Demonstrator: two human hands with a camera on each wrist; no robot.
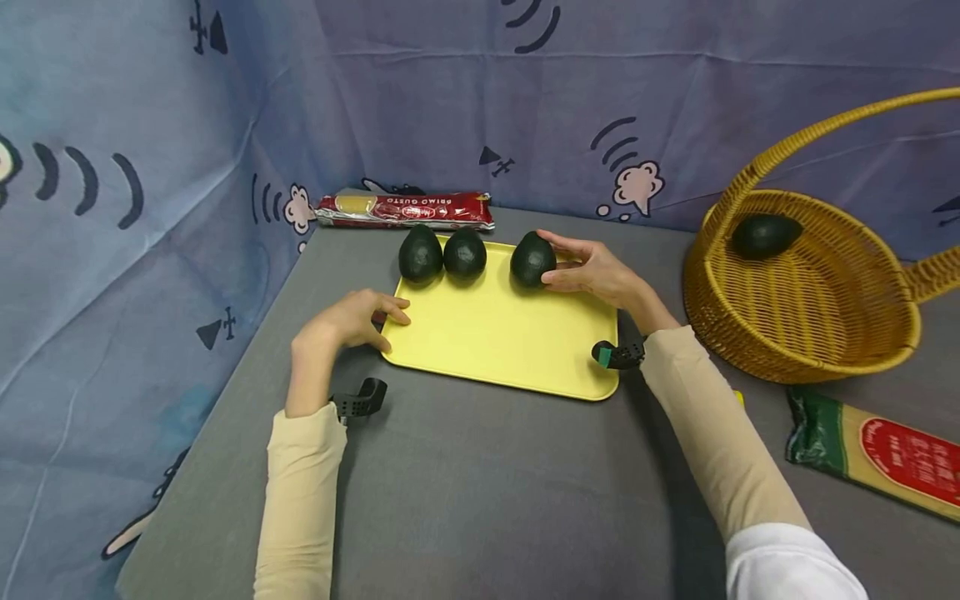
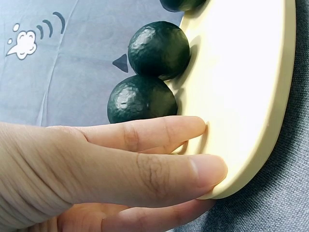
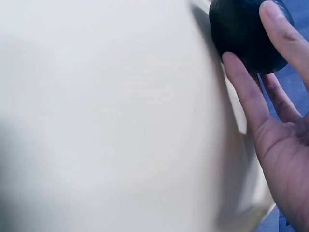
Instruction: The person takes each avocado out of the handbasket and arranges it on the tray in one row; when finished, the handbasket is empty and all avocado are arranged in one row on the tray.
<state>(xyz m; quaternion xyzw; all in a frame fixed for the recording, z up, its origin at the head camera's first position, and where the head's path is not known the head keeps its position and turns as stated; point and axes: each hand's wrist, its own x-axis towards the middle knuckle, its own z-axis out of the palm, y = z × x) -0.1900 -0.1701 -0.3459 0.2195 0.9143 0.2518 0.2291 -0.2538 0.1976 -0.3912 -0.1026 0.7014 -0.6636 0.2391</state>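
Three dark green avocados are at the far edge of a yellow tray (image 1: 495,333): a left one (image 1: 420,255), a middle one (image 1: 465,254) and a right one (image 1: 532,260). My right hand (image 1: 596,271) holds the right avocado from its right side, thumb and fingers against the skin; the right wrist view shows this avocado (image 3: 246,34) partly covered by the thumb. At the tray's near left corner, my left hand (image 1: 352,321) grips the rim. The left wrist view shows its thumb (image 2: 193,174) on the rim and one finger over the tray surface.
On the right stands a wicker basket (image 1: 697,317) with a tall handle and another avocado (image 1: 765,237) inside. A red pasta packet (image 1: 405,210) lies behind the tray. A green and yellow packet (image 1: 877,446) lies before the basket. Patterned blue cloth (image 1: 450,100) hangs behind the grey table (image 1: 487,483).
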